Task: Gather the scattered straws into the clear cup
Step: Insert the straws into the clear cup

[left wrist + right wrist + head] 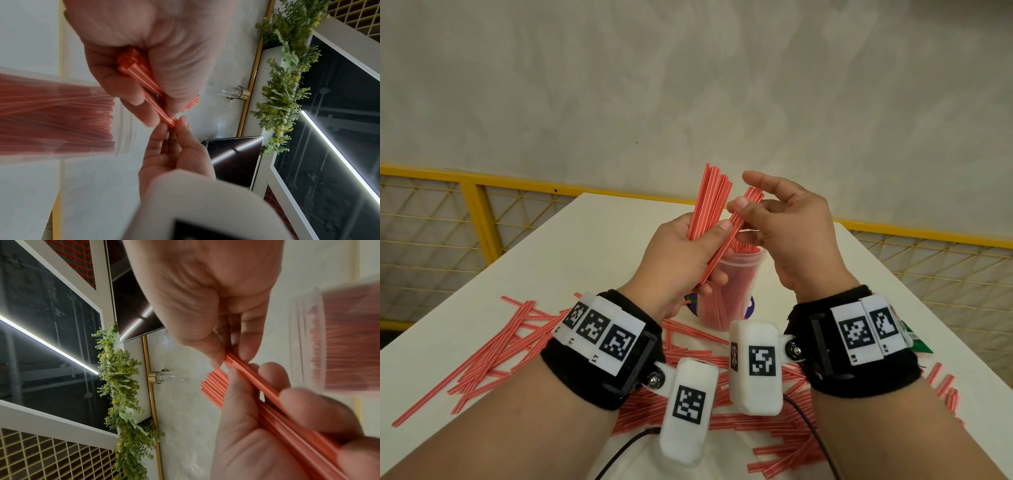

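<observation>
Overhead, straws [709, 202] between both hands, above cup [726, 291].

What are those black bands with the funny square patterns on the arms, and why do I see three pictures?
Those are a person's two arms. Each black wristband carries a small camera. One picture comes from a camera on the head, the other two from the wrists, looking along the fingers. The left hand grips a bundle of red straws. The right hand pinches a few straws from it. Below stands a clear cup already holding straws. Many loose straws lie on the white table.
</observation>
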A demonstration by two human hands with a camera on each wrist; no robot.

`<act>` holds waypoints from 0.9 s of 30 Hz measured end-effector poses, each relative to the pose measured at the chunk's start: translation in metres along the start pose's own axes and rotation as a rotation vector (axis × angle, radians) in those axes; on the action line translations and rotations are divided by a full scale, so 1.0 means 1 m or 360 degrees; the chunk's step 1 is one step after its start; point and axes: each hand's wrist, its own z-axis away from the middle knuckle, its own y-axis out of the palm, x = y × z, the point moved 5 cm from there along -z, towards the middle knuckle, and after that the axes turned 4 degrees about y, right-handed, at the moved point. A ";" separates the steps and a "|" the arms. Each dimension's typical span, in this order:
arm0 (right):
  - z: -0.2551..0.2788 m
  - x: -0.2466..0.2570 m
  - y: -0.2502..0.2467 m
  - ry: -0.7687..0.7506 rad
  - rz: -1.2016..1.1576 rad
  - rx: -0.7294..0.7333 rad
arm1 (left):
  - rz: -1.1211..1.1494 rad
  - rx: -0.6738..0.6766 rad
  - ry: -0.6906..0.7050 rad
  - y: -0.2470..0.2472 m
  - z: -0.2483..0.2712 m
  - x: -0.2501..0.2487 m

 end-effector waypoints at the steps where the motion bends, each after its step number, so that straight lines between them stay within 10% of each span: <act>1: 0.000 0.001 0.000 -0.0015 -0.0007 -0.0005 | -0.0011 0.0007 0.0009 0.000 0.000 -0.001; 14: -0.005 0.016 -0.036 -0.0493 -0.0066 -0.0545 | -0.0037 -0.0238 -0.0079 -0.012 -0.007 0.011; 27: -0.010 -0.018 -0.008 -0.0085 0.1293 0.0057 | 0.0101 -0.0188 -0.0140 -0.007 -0.004 0.009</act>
